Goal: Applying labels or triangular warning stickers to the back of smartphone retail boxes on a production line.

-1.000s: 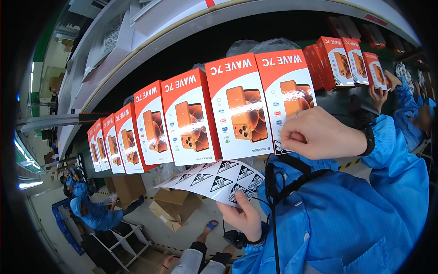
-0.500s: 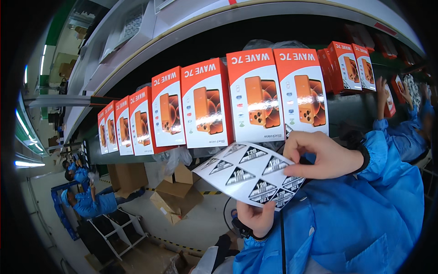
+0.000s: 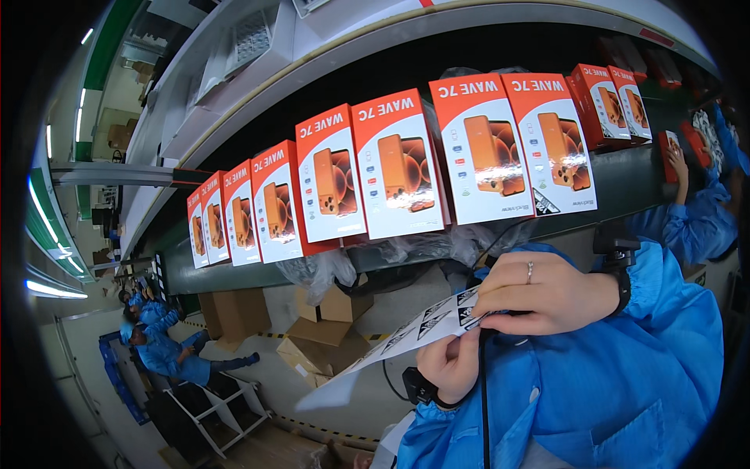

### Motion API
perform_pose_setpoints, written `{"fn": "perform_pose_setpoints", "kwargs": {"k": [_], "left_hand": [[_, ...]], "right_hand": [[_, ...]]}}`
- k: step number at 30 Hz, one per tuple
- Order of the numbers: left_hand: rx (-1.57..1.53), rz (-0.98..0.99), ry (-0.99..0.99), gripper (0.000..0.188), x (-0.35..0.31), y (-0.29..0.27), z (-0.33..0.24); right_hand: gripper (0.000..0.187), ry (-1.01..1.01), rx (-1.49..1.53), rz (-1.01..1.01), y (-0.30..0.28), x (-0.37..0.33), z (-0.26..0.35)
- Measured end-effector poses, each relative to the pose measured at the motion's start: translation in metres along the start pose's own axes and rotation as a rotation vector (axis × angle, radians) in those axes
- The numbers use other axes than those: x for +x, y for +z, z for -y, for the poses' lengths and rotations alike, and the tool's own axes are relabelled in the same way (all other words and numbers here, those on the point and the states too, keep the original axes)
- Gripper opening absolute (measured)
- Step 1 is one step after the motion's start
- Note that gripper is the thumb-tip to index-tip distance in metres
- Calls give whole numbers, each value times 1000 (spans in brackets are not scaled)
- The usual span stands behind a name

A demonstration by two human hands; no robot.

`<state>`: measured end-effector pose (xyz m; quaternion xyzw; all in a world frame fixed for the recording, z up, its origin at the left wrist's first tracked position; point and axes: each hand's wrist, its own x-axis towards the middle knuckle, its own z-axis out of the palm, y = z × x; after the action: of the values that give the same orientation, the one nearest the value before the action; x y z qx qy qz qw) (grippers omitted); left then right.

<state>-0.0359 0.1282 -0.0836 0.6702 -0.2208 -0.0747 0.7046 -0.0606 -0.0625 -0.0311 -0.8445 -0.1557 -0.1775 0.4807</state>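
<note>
My left hand is closed, thumb and fingers pinching the near edge of a white label sheet with black triangular stickers. The sheet tilts almost edge-on, its far end drooping left. My right hand, with a ring on one finger, grips the sheet's right end between thumb and bent fingers. Whether a loose sticker is between those fingers is hidden. Just beyond stand upright orange-and-white phone boxes in a row. The nearest right box has a black triangular sticker at its lower left corner.
The boxes stand on a dark green bench below a long shelf. Clear plastic bags hang at its edge. Open cartons lie on the floor. At right, a co-worker's hand touches another box; others sit at far left.
My right hand has drawn back from the boxes to the sheet's right end, uncovering the triangular sticker on the box. The sheet has tipped from face-up to nearly edge-on. The view has shifted slightly.
</note>
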Motion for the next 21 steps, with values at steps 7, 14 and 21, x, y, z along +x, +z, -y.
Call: {"fn": "perform_pose_setpoints", "kwargs": {"k": [7,14,21], "left_hand": [[177,-29,45,11,26,-10,-6],[274,54,144,20,38,0,-4],[603,-171,-35,13,42,-17,13]], "right_hand": [[16,254,29,120,3,15,7],[14,300,87,80,2,23,-3],[14,516,160,359,-41,43,-7]]}}
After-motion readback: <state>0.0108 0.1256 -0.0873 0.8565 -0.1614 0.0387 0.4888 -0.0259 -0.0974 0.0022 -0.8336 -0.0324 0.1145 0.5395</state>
